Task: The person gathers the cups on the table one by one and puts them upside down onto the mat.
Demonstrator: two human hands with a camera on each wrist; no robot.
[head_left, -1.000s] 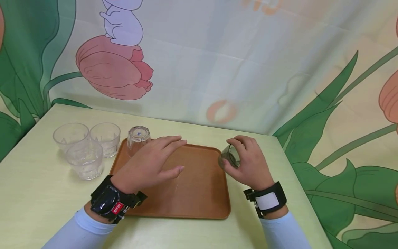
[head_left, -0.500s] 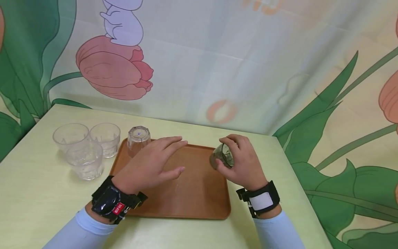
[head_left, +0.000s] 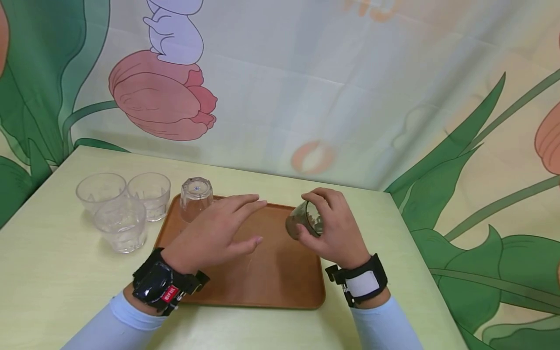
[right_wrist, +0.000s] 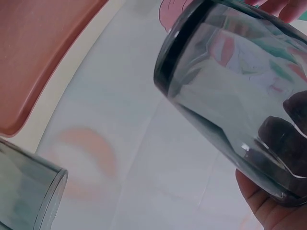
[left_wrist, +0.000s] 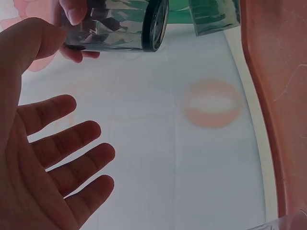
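Observation:
My right hand (head_left: 337, 226) grips a smoky grey-green drinking glass (head_left: 298, 221), thumb on the near side and fingers over the far side. The glass tilts, its thick dark base (right_wrist: 168, 62) low and to the left, over the right part of the brown tray (head_left: 271, 272). My left hand (head_left: 214, 233) hovers above the tray's left half, fingers spread and holding nothing. Near its fingers, an upside-down clear glass (head_left: 195, 194) stands at the tray's far left corner. A second tinted glass (right_wrist: 29, 187) shows in the right wrist view; in the head view it is hidden.
Three clear tumblers (head_left: 153, 199) stand upright close together on the pale table (head_left: 48, 248), left of the tray. A printed curtain (head_left: 262, 97) hangs behind the table, and more printed cloth (head_left: 490, 253) borders its right edge.
My right hand has carried the tinted glass leftward, from the tray's right edge to above the tray. My left hand has stayed nearly in place.

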